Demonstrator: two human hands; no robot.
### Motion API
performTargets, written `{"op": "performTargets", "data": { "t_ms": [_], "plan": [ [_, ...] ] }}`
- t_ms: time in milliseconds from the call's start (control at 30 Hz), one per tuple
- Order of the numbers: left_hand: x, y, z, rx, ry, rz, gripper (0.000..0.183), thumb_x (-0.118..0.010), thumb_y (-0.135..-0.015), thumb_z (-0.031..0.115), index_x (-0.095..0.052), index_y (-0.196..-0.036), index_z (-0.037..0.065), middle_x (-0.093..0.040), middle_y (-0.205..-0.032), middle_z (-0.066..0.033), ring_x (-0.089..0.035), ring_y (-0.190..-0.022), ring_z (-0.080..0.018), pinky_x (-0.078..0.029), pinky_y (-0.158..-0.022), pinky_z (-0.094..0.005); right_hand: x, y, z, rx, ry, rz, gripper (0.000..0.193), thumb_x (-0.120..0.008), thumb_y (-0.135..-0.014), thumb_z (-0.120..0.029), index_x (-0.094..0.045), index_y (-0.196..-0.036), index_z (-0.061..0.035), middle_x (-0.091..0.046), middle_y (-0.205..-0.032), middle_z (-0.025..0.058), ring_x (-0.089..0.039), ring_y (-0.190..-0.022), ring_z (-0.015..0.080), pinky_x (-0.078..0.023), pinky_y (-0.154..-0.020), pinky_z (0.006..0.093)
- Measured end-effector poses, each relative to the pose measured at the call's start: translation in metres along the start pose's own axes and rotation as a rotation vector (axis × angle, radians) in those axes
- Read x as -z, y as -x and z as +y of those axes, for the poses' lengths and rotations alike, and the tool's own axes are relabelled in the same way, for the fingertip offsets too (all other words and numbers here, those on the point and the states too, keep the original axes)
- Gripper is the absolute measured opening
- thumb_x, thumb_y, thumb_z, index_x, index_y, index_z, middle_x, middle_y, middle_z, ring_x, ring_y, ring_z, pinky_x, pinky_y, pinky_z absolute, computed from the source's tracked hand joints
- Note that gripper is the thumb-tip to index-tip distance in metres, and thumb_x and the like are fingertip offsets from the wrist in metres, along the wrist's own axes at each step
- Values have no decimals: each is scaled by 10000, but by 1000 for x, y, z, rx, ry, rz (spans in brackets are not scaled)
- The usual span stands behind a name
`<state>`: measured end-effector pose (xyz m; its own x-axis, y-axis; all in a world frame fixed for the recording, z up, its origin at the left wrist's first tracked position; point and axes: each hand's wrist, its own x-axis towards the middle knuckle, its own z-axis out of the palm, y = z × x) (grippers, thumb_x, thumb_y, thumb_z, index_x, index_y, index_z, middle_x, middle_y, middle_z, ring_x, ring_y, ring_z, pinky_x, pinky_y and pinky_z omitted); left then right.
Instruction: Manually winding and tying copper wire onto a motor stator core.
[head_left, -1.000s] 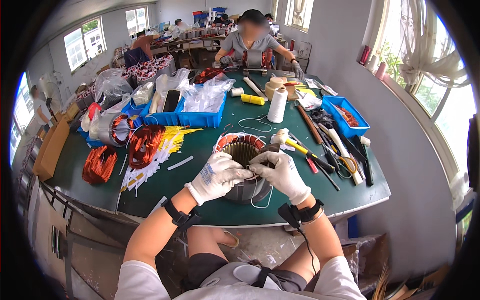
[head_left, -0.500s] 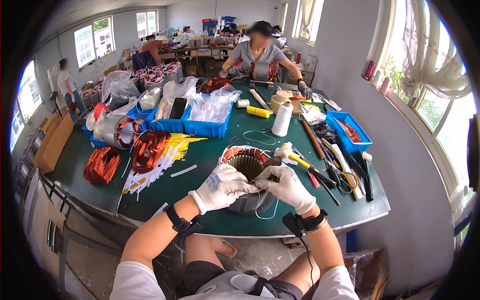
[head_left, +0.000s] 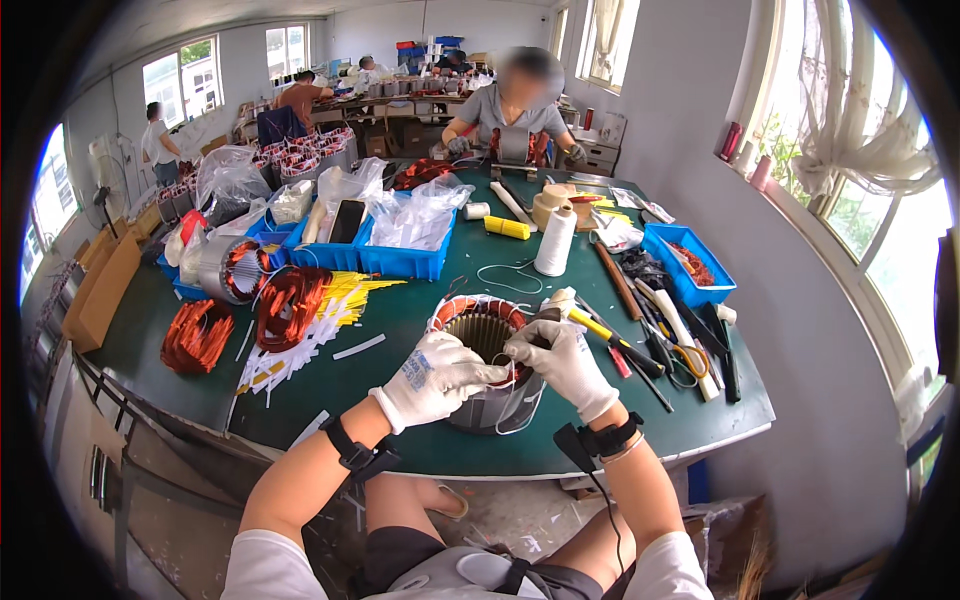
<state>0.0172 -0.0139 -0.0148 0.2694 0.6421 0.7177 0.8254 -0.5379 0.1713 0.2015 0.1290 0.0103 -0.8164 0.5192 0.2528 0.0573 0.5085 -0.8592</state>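
A motor stator (head_left: 482,414) with a grey shell stands upright at the near edge of the table, its slotted bore facing up. Orange-red copper windings (head_left: 447,316) ring its top. My left hand (head_left: 432,382), in a white glove, rests on the near left of the rim with its fingertips pinched together; what they hold is hidden. My gloved right hand (head_left: 568,366) is closed at the right side of the rim, thumb and fingers pinching a thin white cord (head_left: 524,424). That cord runs down the front of the stator in a loose loop.
A yellow-handled hammer (head_left: 610,338), scissors (head_left: 690,360) and several rods lie right. Left are copper coils (head_left: 290,306), paper strips (head_left: 285,362) and blue bins (head_left: 405,262). A thread cone (head_left: 555,242) stands beyond the stator. Across the table a person (head_left: 512,110) works at another stator.
My right hand has lifted slightly from the rim with the cord, and the cord's loop hangs closer to the stator. My left hand stays at the rim. The person opposite has drawn one hand back.
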Motion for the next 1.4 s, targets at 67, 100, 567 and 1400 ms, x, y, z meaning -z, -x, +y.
{"op": "performTargets", "data": {
  "t_ms": [67, 100, 567, 1400],
  "plan": [
    [-2, 2, -1, 5, -32, -40, 356, -791, -724, 147, -712, -1063, 225, -679, -813, 17, -626, -756, -231, -447, -773, -363, -4, 0, 1, -43, 16, 29, 222, -731, -849, -181, -726, -946, 18, -709, -844, 82, -646, -766, 134, -511, -724, 291],
    [-2, 2, -2, -6, -33, -28, 356, -791, -724, 147, -712, -1063, 225, -679, -813, 17, -626, -756, -231, -447, -773, -363, -5, 1, 1, -49, 7, 40, 200, -731, -854, -152, -711, -890, 44, -712, -829, 59, -619, -754, 91, -510, -721, 265],
    [3, -4, 0, -48, -55, -99, 415, -698, -683, 17, -725, -1026, 248, -634, -840, 26, -612, -755, -207, -445, -719, -363, -14, 21, 6, 69, -150, 49, 82, -674, -828, -49, -650, -816, 27, -697, -818, 70, -634, -763, 125, -520, -734, 287],
    [-12, 11, -5, -197, -219, -19, 395, -709, -659, -12, -679, -988, 206, -637, -1007, -46, -582, -802, -256, -427, -772, -413, -26, 24, 28, 248, 133, 213, 252, -795, -780, -221, -650, -865, -33, -639, -897, 141, -602, -865, 301, -478, -789, 373]
  ]
}}
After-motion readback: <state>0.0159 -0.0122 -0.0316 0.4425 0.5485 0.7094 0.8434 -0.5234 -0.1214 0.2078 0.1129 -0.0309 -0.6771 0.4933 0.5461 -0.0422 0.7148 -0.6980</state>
